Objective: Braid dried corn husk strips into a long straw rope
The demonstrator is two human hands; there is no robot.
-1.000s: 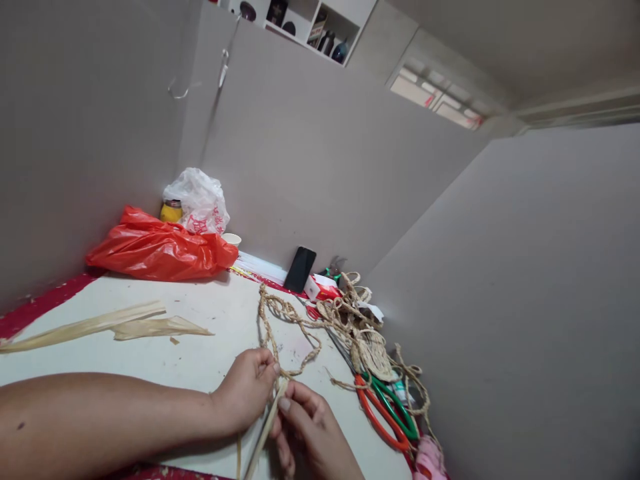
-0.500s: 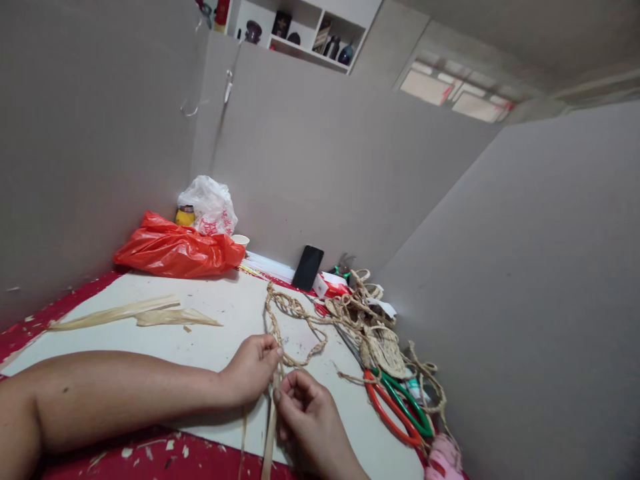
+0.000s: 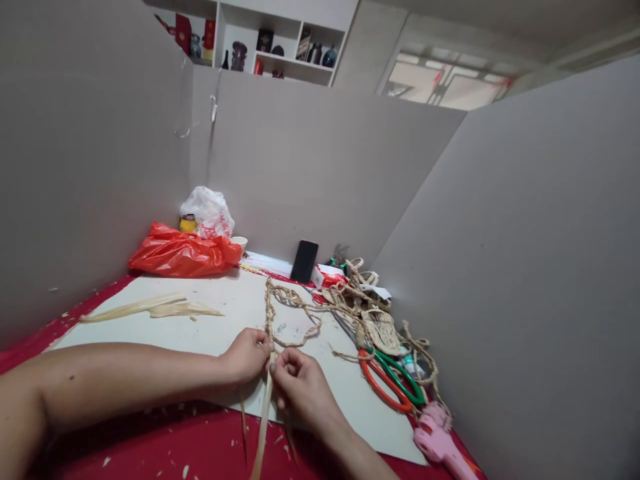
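Note:
A braided straw cord (image 3: 271, 310) lies on the white board (image 3: 200, 331), looping toward the right. My left hand (image 3: 249, 355) pinches the near end of the braid between thumb and fingers. Just right of it, my right hand (image 3: 300, 380) is closed with its fingertips on the loose strands below the braid. One wide pale strip (image 3: 263, 423) hangs from between the hands toward me. A thinner strand (image 3: 244, 427) hangs under my left wrist. Dry husk strips (image 3: 165, 307) lie flat at the left of the board.
Large scissors with orange and green handles (image 3: 393, 379) lie at the right beside a heap of braided cord and woven pieces (image 3: 377, 330). A pink tool (image 3: 440, 440) is nearer me. A red plastic bag (image 3: 185, 253) and a phone (image 3: 305, 261) stand at the back, before grey partitions (image 3: 320, 160).
The camera view has tilted and shifted, showing more shelf and more of the pink tool. Both hands stay together at the braid's near end, with little movement relative to it.

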